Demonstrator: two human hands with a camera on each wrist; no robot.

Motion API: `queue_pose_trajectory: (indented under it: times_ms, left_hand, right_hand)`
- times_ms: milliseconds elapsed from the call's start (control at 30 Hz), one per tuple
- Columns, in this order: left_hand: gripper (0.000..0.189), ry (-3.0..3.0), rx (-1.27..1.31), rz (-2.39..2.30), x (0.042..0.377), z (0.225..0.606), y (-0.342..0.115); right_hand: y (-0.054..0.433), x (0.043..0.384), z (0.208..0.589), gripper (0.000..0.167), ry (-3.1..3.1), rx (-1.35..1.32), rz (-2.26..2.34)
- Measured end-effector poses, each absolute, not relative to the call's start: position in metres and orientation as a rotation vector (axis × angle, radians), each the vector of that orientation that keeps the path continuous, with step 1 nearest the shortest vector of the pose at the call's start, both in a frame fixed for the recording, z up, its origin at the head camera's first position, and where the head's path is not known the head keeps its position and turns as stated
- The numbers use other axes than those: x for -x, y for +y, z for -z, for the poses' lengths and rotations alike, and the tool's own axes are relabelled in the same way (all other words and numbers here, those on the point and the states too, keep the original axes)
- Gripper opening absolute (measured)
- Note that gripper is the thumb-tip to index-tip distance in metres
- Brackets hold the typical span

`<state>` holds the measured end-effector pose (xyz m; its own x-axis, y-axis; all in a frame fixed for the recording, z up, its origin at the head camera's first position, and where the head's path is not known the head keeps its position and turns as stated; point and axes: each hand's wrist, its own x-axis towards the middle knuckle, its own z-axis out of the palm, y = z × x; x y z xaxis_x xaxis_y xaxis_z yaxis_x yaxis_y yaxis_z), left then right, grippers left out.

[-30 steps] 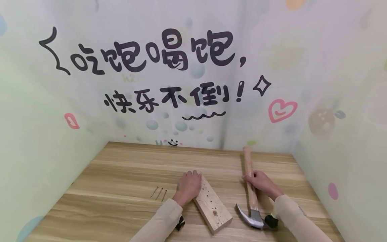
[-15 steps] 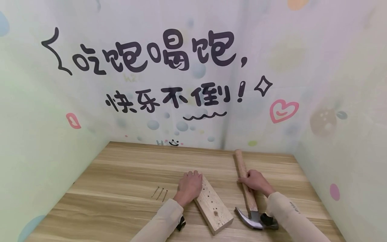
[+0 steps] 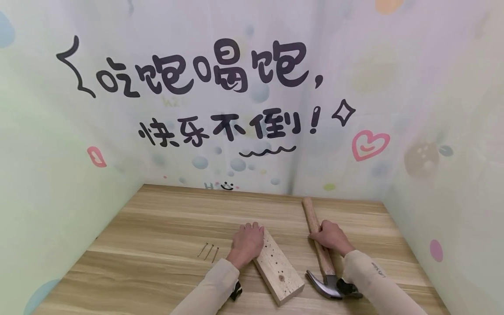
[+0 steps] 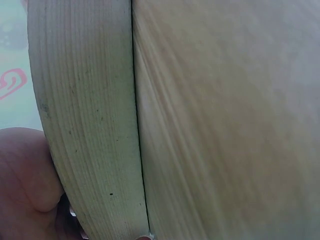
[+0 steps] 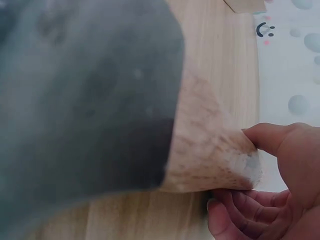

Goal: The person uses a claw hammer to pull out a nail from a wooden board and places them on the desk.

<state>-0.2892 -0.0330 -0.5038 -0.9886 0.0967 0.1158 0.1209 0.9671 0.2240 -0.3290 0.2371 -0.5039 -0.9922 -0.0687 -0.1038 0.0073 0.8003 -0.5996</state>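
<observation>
My left hand (image 3: 247,243) grips the far end of a pale wooden block (image 3: 277,269), which lies slantwise on the table with several small dark holes in its top. The left wrist view looks along the block's grained side (image 4: 90,115), with part of the hand (image 4: 25,170) at its edge. To the right, my right hand (image 3: 332,236) holds the wooden handle of a claw hammer (image 3: 325,261) about midway. Its metal head (image 3: 326,287) is at the near end, low by the table, partly hidden by a black wrist strap. In the right wrist view the head (image 5: 90,100) looms large and blurred.
Three nails (image 3: 207,252) lie side by side on the wood-grain table (image 3: 157,227), left of the left hand. A printed curtain (image 3: 252,170) with dark lettering closes off the back, and pale walls stand on both sides.
My right hand has shifted left, swinging the hammer handle's far end left while the head stays nearly in place. The left hand and the block hold still.
</observation>
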Motion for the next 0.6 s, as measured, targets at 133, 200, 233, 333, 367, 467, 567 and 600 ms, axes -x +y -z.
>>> queue_pose_trajectory:
  times_ms: [133,200,233,333,367,467,567,600]
  left_hand:
    - [0.041,-3.009,0.168,0.342,0.2896,0.5043,-0.0325]
    - [0.041,-3.007,0.169,0.343,0.2897,0.5039,-0.0322]
    - [0.041,-3.006,0.168,0.346,0.2899,0.5038,-0.0322]
    - [0.041,-3.007,0.169,0.365,0.2905,0.5044,-0.0324]
    - [0.041,-3.006,0.169,0.375,0.2908,0.5048,-0.0328]
    - [0.041,-3.005,0.168,0.406,0.2919,0.5065,-0.0342]
    - [0.042,-3.011,0.184,0.459,0.294,0.5072,-0.0376]
    - [0.043,-3.007,0.206,0.488,0.2953,0.5077,-0.0397]
  right_hand:
    - [0.2371,0.3297,0.5046,0.032,2.873,0.05,0.949]
    - [0.237,0.3298,0.5046,0.032,2.879,0.054,0.943]
    - [0.2371,0.3297,0.5047,0.032,2.883,0.054,0.936]
    - [0.2367,0.3282,0.5037,0.033,2.891,0.054,0.917]
    - [0.2366,0.3277,0.5034,0.033,2.891,0.052,0.913]
    - [0.2366,0.3261,0.5026,0.035,2.901,0.072,0.895]
    - [0.2366,0.3236,0.4988,0.036,2.898,0.087,0.888]
    - [0.237,0.323,0.4967,0.037,2.899,0.095,0.879]
